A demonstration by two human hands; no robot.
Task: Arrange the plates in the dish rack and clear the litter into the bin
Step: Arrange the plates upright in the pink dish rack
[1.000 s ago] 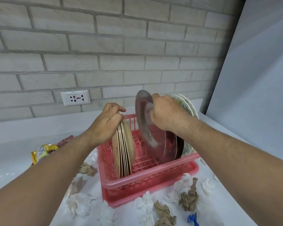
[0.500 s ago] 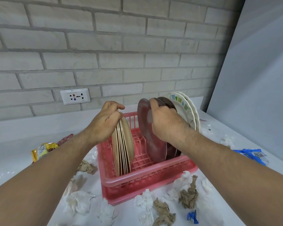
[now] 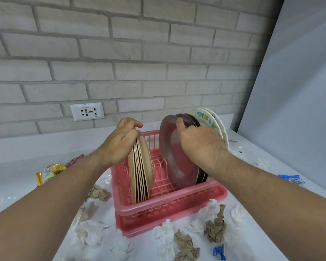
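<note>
1. Litter lies at the far left: a yellow snack wrapper (image 3: 49,173) on the white counter (image 3: 13,178), with a brown paper ball (image 3: 98,193) and a white tissue wad (image 3: 90,232) closer to the rack.
2. The left hand (image 3: 120,142) curls its fingers over the top of a stack of tan plates (image 3: 141,168) and holds them. The stack stands on edge in the left side of the pink dish rack (image 3: 169,206).
3. The right hand (image 3: 198,142) grips the top rim of the front dark red plate (image 3: 175,157), thumb on its front. This plate stands on edge in the right side of the rack, against more dark plates.
4. White plates with green marks (image 3: 213,119) stand behind those.
5. In front of the rack lie a crumpled brown paper (image 3: 215,227) and a small blue wrapper (image 3: 219,252). A blue packet (image 3: 292,180) lies far right.
</note>
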